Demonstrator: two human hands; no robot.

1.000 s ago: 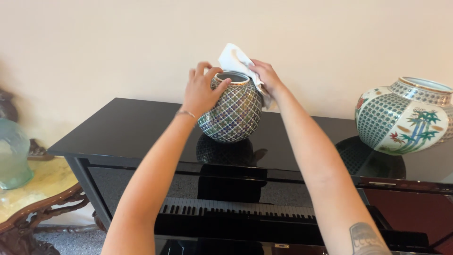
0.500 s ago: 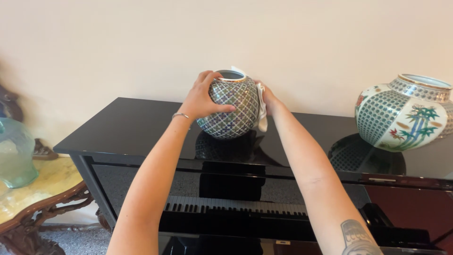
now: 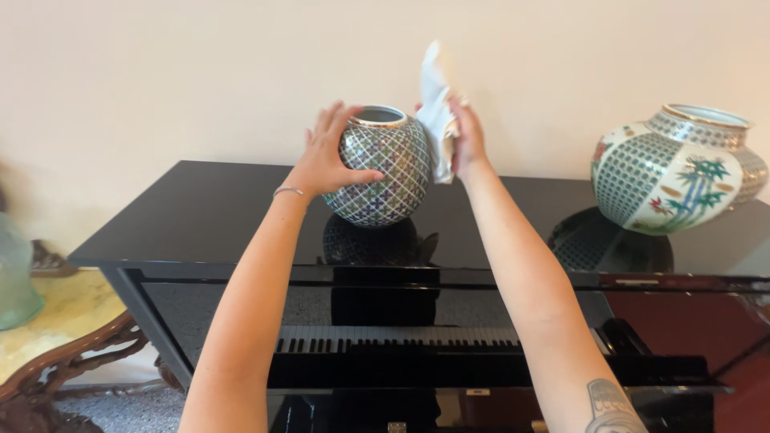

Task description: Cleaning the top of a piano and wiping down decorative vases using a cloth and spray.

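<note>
Vase [image 3: 377, 167] between hands: left hand [image 3: 327, 157] touching, right hand [image 3: 465, 136] gripping cloth [image 3: 437, 104].

Bright even daylight; sharp focus; mirror reflections on glossy piano top [image 3: 208, 216]; slight blur at left edge.

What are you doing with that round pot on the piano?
A person steadies a round lattice-patterned vase with the left hand and presses a white cloth to its side with the right hand. The vase stands on the black piano top. A bigger painted vase sits to the right.
</note>
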